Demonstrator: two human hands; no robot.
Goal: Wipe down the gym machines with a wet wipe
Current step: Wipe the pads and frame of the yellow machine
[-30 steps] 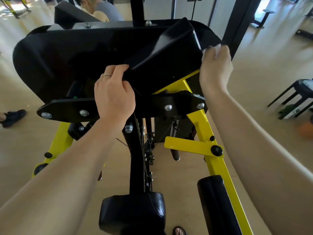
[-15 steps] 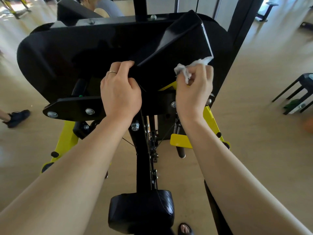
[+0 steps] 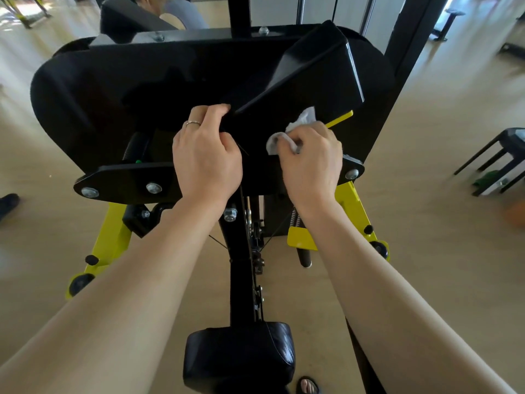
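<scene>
A gym machine with a big black padded platform point(image 3: 113, 89) and a yellow frame point(image 3: 109, 237) stands in front of me. A slanted black panel point(image 3: 312, 69) rises from the pad's right half. My left hand point(image 3: 206, 157), a ring on one finger, grips the pad's near edge at the middle. My right hand point(image 3: 311, 160) pinches a crumpled white wet wipe point(image 3: 287, 137) and presses it on the black surface below the slanted panel, just right of the left hand.
A small black seat pad point(image 3: 238, 356) sits below on the centre post. A black stool point(image 3: 500, 155) stands on the wooden floor to the right. Another person's shoe point(image 3: 8, 201) shows at the left edge, and a person sits behind the machine point(image 3: 176, 9).
My right hand with the wipe has come from the slanted panel's far right edge down and left across the black surface. My left hand keeps its grip on the pad's edge.
</scene>
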